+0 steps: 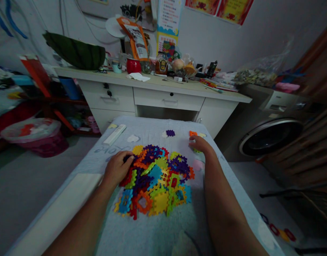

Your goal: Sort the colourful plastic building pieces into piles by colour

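On the pale blue cloth-covered worktop (152, 234), the heap of bright toothed plastic tiles (155, 181) lies between the hands, the left hand (117, 169) curled on its left edge, the right hand (202, 145) curled farther off beside a lone orange plastic tile (192, 133), neither grip's hold discernible.

A pile of interlocking tiles (155, 181) lies in the middle of the covered table (142, 234). The left hand (117, 169) rests on the pile's left edge. The right hand (200, 144) lies beyond the pile at the far right, just beside a loose tile (192, 133). A second stray tile (170, 133) lies to the left of that one. A flat bar (114, 134) lies at the table's far left. Beyond the table stands a desk (152, 94), with a washing machine (270, 135) to its right and a lined bin (35, 137) on the floor at the left
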Motion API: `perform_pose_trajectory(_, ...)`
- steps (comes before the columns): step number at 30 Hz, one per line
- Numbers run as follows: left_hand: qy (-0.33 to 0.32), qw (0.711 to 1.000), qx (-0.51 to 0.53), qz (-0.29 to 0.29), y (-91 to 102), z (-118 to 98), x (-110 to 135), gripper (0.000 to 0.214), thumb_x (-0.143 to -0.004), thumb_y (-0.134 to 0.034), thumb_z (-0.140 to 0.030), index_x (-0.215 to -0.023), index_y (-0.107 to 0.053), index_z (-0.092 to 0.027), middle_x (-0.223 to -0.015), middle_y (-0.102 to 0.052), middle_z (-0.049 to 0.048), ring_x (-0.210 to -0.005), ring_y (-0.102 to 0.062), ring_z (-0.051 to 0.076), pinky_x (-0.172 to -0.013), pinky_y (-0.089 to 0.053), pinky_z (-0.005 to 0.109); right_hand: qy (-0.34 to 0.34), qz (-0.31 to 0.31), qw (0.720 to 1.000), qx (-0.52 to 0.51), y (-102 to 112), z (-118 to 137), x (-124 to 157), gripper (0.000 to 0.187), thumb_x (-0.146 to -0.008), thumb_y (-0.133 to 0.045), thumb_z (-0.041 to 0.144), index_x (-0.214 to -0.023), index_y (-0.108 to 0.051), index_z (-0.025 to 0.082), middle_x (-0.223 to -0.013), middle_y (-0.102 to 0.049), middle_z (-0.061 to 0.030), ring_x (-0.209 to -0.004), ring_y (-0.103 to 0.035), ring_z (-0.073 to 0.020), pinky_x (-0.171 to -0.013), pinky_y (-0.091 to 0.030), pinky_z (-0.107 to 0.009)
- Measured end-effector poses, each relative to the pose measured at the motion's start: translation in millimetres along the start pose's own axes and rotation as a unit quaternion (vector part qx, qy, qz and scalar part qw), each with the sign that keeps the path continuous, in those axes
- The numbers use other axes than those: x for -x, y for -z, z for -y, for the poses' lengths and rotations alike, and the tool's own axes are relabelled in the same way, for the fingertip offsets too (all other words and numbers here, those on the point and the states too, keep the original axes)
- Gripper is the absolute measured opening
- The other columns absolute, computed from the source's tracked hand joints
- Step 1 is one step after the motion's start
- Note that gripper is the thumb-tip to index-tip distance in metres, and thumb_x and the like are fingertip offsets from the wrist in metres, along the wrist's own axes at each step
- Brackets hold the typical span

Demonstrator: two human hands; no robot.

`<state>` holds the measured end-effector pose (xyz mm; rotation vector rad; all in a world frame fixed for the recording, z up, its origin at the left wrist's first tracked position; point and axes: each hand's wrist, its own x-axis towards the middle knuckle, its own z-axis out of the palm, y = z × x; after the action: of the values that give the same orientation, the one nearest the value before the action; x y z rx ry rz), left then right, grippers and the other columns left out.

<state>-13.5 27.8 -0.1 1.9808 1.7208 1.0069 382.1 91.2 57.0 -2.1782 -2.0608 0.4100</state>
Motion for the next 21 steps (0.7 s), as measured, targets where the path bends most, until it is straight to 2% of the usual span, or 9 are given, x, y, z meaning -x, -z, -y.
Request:
perform_pose_trajectory(2, 0.0, 1.0, 0.002, 0.0, -0.1, 0.2, 0.0, 0.035, -0.084, -0.047, -0.045, -0.097, -0.068, -0.021, -0.102, -0.07, 0.0066, -0.099, -0.063, 0.024, -0.092, -0.047, 0.037, 0.056, 0.044, 0.996, -0.058, 6.9, 12.6, 3.3, 0.025, -0.08, -0.062, 0.026, -0.103, -0.069, 0.017, -0.098, -0.071, -0.0059, -0.086, -0.063, -0.0156, -0.074, -0.047, -0.023)
perform_pose_trajectory(4, -0.002, 1.0, 0.003, 0.0, -0.3, 0.8, 0.0, 0.035, -0.084, -0.047, -0.046, -0.097, -0.068, -0.021, -0.102, -0.07, 0.0066, -0.099, -0.063, 0.024, -0.091, -0.047, 0.037, 0.098, 0.114, 0.984, -0.093, 11.3, 29.5, 8.0, 0.018, -0.077, -0.064, 0.025, -0.091, -0.071, 0.016, -0.082, -0.07, -0.0027, -0.071, -0.061, -0.0127, -0.064, -0.044, -0.021)
perform_pose_trajectory(6, -0.006, 1.0, 0.003, 0.001, -0.5, 1.2, 0.0, 0.035, -0.084, -0.048, -0.046, -0.097, -0.068, -0.021, -0.102, -0.07, 0.0063, -0.098, -0.063, 0.024, -0.091, -0.048, 0.037, 0.108, 0.171, 0.976, -0.074, 12.5, 47.3, 13.0, 0.013, -0.073, -0.067, 0.023, -0.084, -0.071, 0.016, -0.074, -0.068, -0.0004, -0.064, -0.058, -0.0114, -0.058, -0.041, -0.021)
perform_pose_trajectory(8, -0.009, 1.0, 0.001, 0.0, -0.6, 1.4, 0.1, 0.035, -0.084, -0.048, -0.046, -0.097, -0.068, -0.022, -0.102, -0.07, 0.006, -0.098, -0.063, 0.024, -0.091, -0.048, 0.036, 0.107, 0.204, 0.973, -0.031, 11.2, 62.0, 17.2, 0.01, -0.069, -0.069, 0.019, -0.078, -0.07, 0.015, -0.07, -0.067, 0.0002, -0.063, -0.057, -0.0115, -0.057, -0.04, -0.021)
perform_pose_trajectory(11, -0.006, 1.0, -0.001, -0.001, -0.3, 0.8, 0.1, 0.034, -0.084, -0.048, -0.046, -0.098, -0.068, -0.022, -0.102, -0.07, 0.006, -0.099, -0.063, 0.024, -0.092, -0.047, 0.036, 0.105, 0.218, 0.97, 0.009, 8.0, 72.5, 20.1, 0.011, -0.068, -0.07, 0.015, -0.078, -0.068, 0.015, -0.069, -0.066, -0.0002, -0.064, -0.058, -0.0119, -0.057, -0.041, -0.02)
perform_pose_trajectory(16, -0.002, 1.0, -0.001, -0.001, 0.8, -1.8, 0.3, 0.034, -0.084, -0.047, -0.046, -0.097, -0.068, -0.022, -0.103, -0.07, 0.0062, -0.1, -0.063, 0.024, -0.092, -0.047, 0.037, 0.063, 0.218, 0.973, -0.033, 7.0, 68.7, 19.9, 0.022, -0.069, -0.068, 0.011, -0.09, -0.065, 0.017, -0.071, -0.067, 0.0005, -0.06, -0.059, -0.0111, -0.055, -0.043, -0.019)
perform_pose_trajectory(21, 0.001, 1.0, 0.001, -0.003, 0.6, -1.6, 0.6, 0.033, -0.084, -0.048, -0.045, -0.096, -0.068, -0.022, -0.103, -0.07, 0.0062, -0.1, -0.063, 0.024, -0.093, -0.047, 0.037, 0.067, 0.226, 0.971, -0.027, 8.2, 69.4, 21.7, 0.016, -0.07, -0.071, 0.016, -0.084, -0.063, 0.017, -0.065, -0.064, 0.0012, -0.057, -0.057, -0.0111, -0.055, -0.043, -0.02)
